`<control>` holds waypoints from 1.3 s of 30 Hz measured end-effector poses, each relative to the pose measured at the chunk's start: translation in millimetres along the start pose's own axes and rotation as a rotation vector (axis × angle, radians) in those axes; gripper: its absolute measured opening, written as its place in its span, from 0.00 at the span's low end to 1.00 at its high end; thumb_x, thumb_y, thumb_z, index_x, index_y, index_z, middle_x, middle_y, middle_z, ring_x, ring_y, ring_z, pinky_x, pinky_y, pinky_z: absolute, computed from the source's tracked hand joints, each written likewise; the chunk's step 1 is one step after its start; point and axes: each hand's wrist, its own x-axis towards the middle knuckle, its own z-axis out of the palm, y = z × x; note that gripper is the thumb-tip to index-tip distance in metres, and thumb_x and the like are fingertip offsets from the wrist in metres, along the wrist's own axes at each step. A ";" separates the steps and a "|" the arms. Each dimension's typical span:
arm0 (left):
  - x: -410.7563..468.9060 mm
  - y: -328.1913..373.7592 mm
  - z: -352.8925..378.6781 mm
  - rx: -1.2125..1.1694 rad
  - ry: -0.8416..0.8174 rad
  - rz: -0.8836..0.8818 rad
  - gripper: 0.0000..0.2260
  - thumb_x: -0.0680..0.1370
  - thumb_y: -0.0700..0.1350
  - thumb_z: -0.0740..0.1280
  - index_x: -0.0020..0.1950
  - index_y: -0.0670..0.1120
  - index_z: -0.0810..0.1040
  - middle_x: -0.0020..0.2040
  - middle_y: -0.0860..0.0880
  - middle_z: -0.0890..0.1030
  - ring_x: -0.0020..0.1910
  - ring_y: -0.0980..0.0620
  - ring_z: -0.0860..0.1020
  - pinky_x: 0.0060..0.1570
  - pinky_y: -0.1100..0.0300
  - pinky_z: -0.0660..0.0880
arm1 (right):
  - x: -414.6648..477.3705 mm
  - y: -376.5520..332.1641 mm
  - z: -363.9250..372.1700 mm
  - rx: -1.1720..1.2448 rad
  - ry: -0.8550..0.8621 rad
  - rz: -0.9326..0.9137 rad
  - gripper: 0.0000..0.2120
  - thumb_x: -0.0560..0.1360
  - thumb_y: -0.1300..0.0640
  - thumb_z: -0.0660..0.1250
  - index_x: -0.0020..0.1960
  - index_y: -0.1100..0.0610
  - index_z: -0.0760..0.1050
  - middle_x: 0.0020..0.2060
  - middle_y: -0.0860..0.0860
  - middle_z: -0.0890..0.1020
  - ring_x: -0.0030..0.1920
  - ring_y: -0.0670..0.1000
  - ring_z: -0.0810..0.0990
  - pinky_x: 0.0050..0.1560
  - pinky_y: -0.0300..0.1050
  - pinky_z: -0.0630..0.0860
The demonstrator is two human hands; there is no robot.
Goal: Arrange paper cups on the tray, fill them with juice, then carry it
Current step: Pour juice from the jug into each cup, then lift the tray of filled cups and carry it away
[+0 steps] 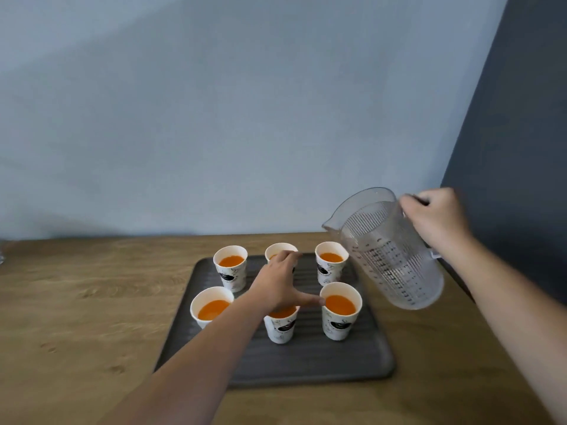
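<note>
Several white paper cups holding orange juice stand in two rows on a dark ribbed tray (pixel 306 360). My left hand (pixel 277 286) hovers open over the tray's middle, its thumb touching the rim of the near right cup (pixel 340 311) and its fingers over the far middle cup (pixel 280 250). It partly hides the near middle cup (pixel 280 326). My right hand (pixel 435 217) grips the handle of a clear plastic pitcher (pixel 389 256), which looks empty and hangs tilted above the tray's right edge.
The tray lies on a wooden table (pixel 76 302) that meets a pale blue wall (pixel 245 118) behind. A dark panel (pixel 521 148) rises at the right, close behind the pitcher. Bare wood stretches left of the tray.
</note>
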 end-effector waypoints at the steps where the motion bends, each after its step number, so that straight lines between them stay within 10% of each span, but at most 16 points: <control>1: 3.3 7.3 4.1 -0.009 -0.009 0.035 0.47 0.63 0.64 0.75 0.75 0.52 0.56 0.76 0.50 0.60 0.74 0.48 0.61 0.70 0.51 0.62 | -2.1 10.3 -4.3 0.047 0.051 0.066 0.17 0.67 0.51 0.63 0.24 0.58 0.64 0.23 0.53 0.60 0.26 0.50 0.61 0.30 0.43 0.57; 12: 29.5 41.1 46.4 0.037 -0.140 0.117 0.38 0.61 0.62 0.75 0.69 0.54 0.68 0.66 0.55 0.73 0.66 0.53 0.70 0.63 0.58 0.69 | -28.0 91.4 0.9 0.415 0.389 0.540 0.20 0.75 0.62 0.60 0.24 0.55 0.63 0.14 0.47 0.65 0.18 0.45 0.61 0.18 0.38 0.58; 27: 32.2 42.0 50.8 -0.039 -0.129 0.103 0.35 0.61 0.59 0.77 0.67 0.57 0.72 0.63 0.57 0.77 0.62 0.57 0.73 0.59 0.63 0.69 | -25.7 126.6 25.9 0.380 0.416 0.596 0.16 0.79 0.55 0.59 0.37 0.63 0.72 0.24 0.52 0.69 0.25 0.48 0.65 0.15 0.31 0.60; 35: 24.2 45.7 43.9 -0.021 -0.129 0.101 0.41 0.61 0.60 0.77 0.71 0.54 0.67 0.67 0.55 0.73 0.66 0.53 0.71 0.63 0.59 0.68 | -42.0 134.8 21.2 0.004 0.571 0.312 0.21 0.73 0.46 0.60 0.49 0.65 0.76 0.50 0.63 0.79 0.52 0.63 0.75 0.50 0.51 0.67; 39: 19.5 41.7 25.3 -0.060 -0.070 0.103 0.39 0.66 0.58 0.75 0.73 0.52 0.64 0.71 0.52 0.70 0.69 0.51 0.68 0.67 0.55 0.66 | -53.8 111.3 20.1 0.059 0.455 -0.099 0.11 0.73 0.54 0.63 0.44 0.63 0.75 0.38 0.56 0.77 0.37 0.55 0.73 0.41 0.48 0.71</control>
